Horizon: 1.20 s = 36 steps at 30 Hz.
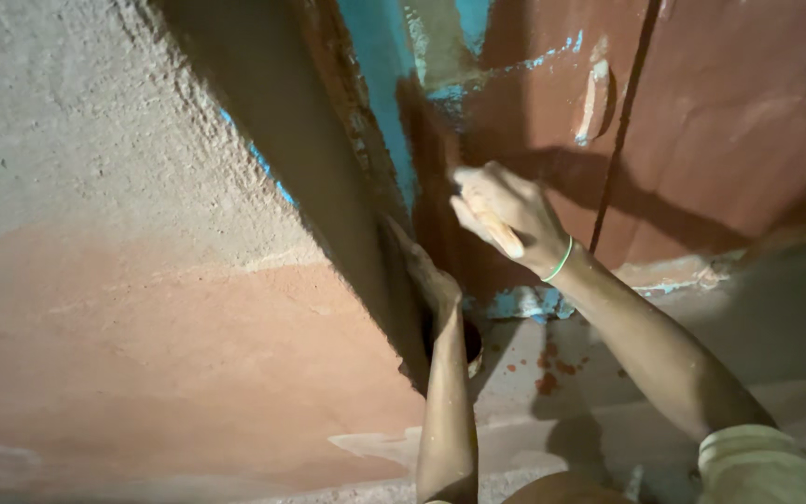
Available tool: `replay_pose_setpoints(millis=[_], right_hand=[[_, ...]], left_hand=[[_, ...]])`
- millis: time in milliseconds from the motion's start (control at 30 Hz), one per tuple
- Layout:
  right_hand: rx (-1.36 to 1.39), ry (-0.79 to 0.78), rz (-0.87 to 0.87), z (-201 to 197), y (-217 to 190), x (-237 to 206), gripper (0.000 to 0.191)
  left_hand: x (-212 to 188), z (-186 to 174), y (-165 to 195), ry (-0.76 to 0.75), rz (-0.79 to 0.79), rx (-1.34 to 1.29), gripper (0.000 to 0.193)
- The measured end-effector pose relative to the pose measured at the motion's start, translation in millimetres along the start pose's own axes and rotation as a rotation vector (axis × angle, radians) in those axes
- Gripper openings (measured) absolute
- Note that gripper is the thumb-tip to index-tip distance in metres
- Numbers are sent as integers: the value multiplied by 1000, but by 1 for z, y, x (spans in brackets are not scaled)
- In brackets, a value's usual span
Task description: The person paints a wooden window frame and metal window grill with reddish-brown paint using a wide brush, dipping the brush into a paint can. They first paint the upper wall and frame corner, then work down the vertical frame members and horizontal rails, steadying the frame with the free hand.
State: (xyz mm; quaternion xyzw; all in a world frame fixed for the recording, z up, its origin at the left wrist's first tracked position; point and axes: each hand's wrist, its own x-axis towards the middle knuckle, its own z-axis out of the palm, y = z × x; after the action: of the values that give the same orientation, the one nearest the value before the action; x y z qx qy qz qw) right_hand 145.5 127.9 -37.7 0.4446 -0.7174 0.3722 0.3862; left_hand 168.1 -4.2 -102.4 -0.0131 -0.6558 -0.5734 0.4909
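Note:
My right hand [507, 213] is closed around a paintbrush with a pale wooden handle [504, 235]. It holds the brush against the red-brown metal door frame [440, 140], and its bristles are hidden by my fingers. A green band [560, 262] circles that wrist. My left hand [419, 269] lies flat with fingers stretched along the edge where the rough plastered wall [142, 280] meets the frame, and it holds nothing. A dark round object [470, 342], maybe a small can, shows just behind my left wrist.
The red-brown metal door [729, 121] fills the upper right, with turquoise paint patches [380, 65] still showing on the frame and at its base [524, 303]. Red paint drips [552, 369] dot the grey concrete floor [776, 327]. The wall's lower part is tinted reddish.

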Motion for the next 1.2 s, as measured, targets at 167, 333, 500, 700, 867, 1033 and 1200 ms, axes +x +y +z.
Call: replay_pose_setpoints(millis=[167, 333, 500, 700, 867, 1033, 1200], right_hand=[[146, -567, 427, 7, 4, -3, 17], [115, 146, -39, 15, 11, -9, 12], [2, -494, 287, 20, 19, -27, 8], [-9, -390, 119, 18, 26, -74, 12], [284, -278, 546, 14, 27, -132, 17], [465, -109, 745, 17, 21, -194, 22], [624, 27, 1095, 25, 15, -241, 26]], left_hand=[[-5, -5, -3, 7, -33, -39, 78], [-8, -4, -2, -11, -33, -30, 83], [-16, -10, -11, -9, -5, 28, 83], [-33, -5, -29, -42, -281, -186, 86], [-77, -12, -44, -120, -227, -153, 80], [-147, -32, -80, -285, -312, 190, 76], [-214, -55, -113, -318, -276, 539, 73]])
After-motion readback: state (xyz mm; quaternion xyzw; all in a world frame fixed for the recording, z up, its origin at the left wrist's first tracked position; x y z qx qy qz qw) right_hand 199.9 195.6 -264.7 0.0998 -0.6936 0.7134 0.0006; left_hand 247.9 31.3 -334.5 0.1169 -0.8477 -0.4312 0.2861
